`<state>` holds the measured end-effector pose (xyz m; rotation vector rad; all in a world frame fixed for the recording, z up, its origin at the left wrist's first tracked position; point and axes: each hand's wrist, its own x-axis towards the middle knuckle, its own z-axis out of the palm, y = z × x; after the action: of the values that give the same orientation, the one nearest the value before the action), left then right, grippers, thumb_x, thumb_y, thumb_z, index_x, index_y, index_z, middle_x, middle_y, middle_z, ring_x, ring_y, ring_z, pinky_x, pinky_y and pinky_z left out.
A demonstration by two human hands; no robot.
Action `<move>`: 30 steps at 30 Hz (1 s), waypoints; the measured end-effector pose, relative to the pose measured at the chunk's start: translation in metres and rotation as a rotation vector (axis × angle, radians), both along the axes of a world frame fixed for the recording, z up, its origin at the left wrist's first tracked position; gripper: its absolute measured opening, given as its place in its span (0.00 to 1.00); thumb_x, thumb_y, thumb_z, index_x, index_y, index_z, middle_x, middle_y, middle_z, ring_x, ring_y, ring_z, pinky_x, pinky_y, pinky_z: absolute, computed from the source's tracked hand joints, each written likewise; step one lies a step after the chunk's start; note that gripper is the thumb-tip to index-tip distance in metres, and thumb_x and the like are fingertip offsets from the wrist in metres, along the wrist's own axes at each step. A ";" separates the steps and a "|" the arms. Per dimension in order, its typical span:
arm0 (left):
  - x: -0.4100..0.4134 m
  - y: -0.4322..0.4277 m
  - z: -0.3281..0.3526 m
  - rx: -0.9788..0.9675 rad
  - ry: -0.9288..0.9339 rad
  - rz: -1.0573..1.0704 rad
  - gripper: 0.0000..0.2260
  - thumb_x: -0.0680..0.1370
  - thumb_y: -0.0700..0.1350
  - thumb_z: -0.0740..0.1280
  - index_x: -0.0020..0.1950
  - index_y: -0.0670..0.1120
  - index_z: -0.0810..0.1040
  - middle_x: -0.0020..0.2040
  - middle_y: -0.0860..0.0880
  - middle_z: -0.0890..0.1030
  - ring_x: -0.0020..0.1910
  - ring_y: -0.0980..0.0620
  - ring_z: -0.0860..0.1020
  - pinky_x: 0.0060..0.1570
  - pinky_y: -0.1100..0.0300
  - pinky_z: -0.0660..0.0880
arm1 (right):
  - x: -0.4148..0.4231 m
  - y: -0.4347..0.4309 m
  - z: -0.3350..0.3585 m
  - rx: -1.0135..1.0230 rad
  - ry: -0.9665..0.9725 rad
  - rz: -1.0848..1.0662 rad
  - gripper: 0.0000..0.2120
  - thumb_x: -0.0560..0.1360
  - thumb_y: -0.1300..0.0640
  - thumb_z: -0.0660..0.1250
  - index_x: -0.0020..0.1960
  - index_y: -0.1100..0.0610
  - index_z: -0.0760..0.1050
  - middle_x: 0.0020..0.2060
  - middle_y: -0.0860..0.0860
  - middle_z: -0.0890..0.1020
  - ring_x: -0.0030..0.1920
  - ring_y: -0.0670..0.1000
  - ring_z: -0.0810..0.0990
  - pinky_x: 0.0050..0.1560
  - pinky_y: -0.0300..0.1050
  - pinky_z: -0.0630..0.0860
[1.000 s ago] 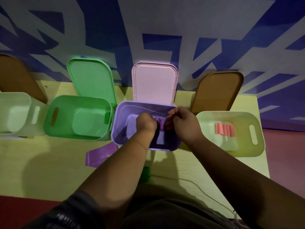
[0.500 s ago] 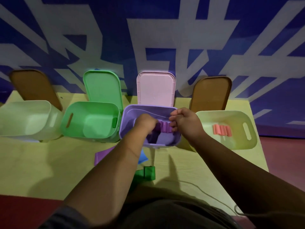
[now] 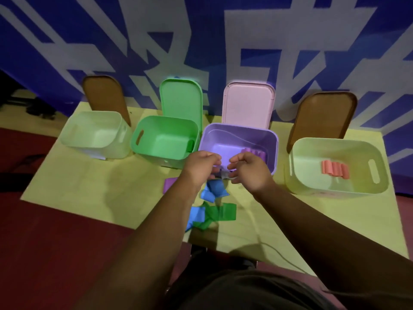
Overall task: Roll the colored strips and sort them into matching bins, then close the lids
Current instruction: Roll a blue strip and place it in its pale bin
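Yellow bench [image 3: 89, 186]: left hand [image 3: 201, 166], right hand [image 3: 248, 171] close together at purple bin [image 3: 239, 126] rim, likely sorting by colour; grip contents indiscernible.

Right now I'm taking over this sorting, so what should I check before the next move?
1. Purple rolls inside the purple bin: ok.
2. Left hand and right hand free: cannot tell; fingers are curled above the bin's near rim.
3. Green bin open and ready: ok.
4. Table cleared of strips: not ok; a purple strip, blue strips and green strips lie loose.
5. Lids shut: not ok; the green lid and pink lid stand open.
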<state>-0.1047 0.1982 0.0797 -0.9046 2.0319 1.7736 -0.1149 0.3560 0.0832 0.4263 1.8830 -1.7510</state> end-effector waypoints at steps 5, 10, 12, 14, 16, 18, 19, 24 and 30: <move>0.031 -0.021 -0.032 -0.119 -0.028 0.109 0.08 0.83 0.41 0.68 0.45 0.47 0.83 0.36 0.50 0.83 0.30 0.53 0.77 0.28 0.62 0.69 | 0.025 -0.024 -0.025 0.106 0.016 0.126 0.11 0.79 0.74 0.58 0.51 0.63 0.76 0.38 0.58 0.81 0.30 0.53 0.77 0.29 0.42 0.73; 0.060 -0.028 -0.079 -0.212 -0.167 -0.055 0.10 0.77 0.46 0.68 0.51 0.46 0.88 0.46 0.41 0.88 0.45 0.42 0.85 0.47 0.52 0.81 | 0.044 -0.031 -0.068 0.340 0.074 0.314 0.16 0.78 0.71 0.62 0.46 0.55 0.85 0.44 0.54 0.85 0.37 0.50 0.82 0.39 0.40 0.77; 0.067 -0.029 -0.093 -0.324 -0.222 -0.196 0.14 0.78 0.45 0.67 0.59 0.45 0.88 0.56 0.41 0.88 0.56 0.40 0.86 0.57 0.52 0.80 | 0.047 -0.031 -0.077 0.472 0.055 0.482 0.14 0.78 0.69 0.64 0.52 0.59 0.88 0.50 0.55 0.87 0.48 0.55 0.84 0.46 0.39 0.76; 0.073 -0.026 -0.093 -0.396 -0.232 -0.261 0.15 0.81 0.43 0.69 0.66 0.44 0.85 0.64 0.42 0.85 0.65 0.41 0.83 0.62 0.56 0.75 | 0.048 -0.032 -0.084 0.570 0.048 0.663 0.14 0.79 0.66 0.64 0.59 0.60 0.86 0.60 0.57 0.85 0.63 0.59 0.83 0.60 0.44 0.77; 0.076 -0.024 -0.095 -0.418 -0.207 -0.272 0.17 0.82 0.43 0.70 0.71 0.43 0.82 0.69 0.42 0.83 0.68 0.41 0.80 0.64 0.58 0.73 | 0.049 -0.033 -0.084 0.663 0.075 0.798 0.17 0.81 0.64 0.64 0.68 0.59 0.82 0.74 0.57 0.76 0.76 0.58 0.73 0.76 0.46 0.67; 0.077 -0.024 -0.100 -0.423 -0.180 -0.261 0.16 0.83 0.43 0.70 0.71 0.43 0.82 0.68 0.43 0.83 0.66 0.41 0.81 0.61 0.59 0.73 | 0.051 -0.034 -0.084 0.692 0.091 0.875 0.21 0.83 0.62 0.64 0.76 0.58 0.75 0.81 0.56 0.67 0.82 0.54 0.65 0.80 0.42 0.57; 0.077 -0.024 -0.100 -0.431 -0.167 -0.253 0.15 0.82 0.42 0.70 0.69 0.43 0.83 0.65 0.43 0.85 0.64 0.41 0.82 0.56 0.61 0.74 | 0.052 -0.033 -0.086 0.683 0.098 0.870 0.22 0.83 0.62 0.63 0.77 0.58 0.73 0.81 0.56 0.67 0.82 0.54 0.64 0.80 0.41 0.57; 0.067 -0.029 -0.103 -0.359 -0.126 -0.135 0.06 0.77 0.41 0.76 0.53 0.44 0.85 0.53 0.42 0.88 0.55 0.41 0.85 0.58 0.52 0.81 | 0.054 -0.031 -0.084 0.643 0.182 0.709 0.24 0.79 0.66 0.64 0.75 0.60 0.76 0.74 0.59 0.76 0.73 0.60 0.76 0.73 0.43 0.67; 0.052 -0.034 -0.094 -0.125 -0.037 -0.035 0.09 0.69 0.43 0.82 0.45 0.47 0.85 0.42 0.46 0.87 0.44 0.46 0.84 0.51 0.52 0.82 | 0.042 -0.035 -0.057 0.513 0.317 0.443 0.17 0.80 0.69 0.63 0.64 0.62 0.84 0.59 0.61 0.86 0.56 0.61 0.84 0.58 0.44 0.75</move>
<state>-0.0529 0.1639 -0.0143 -0.9249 2.1412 1.6155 -0.0726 0.3208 0.0265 -0.1039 2.4261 -1.0844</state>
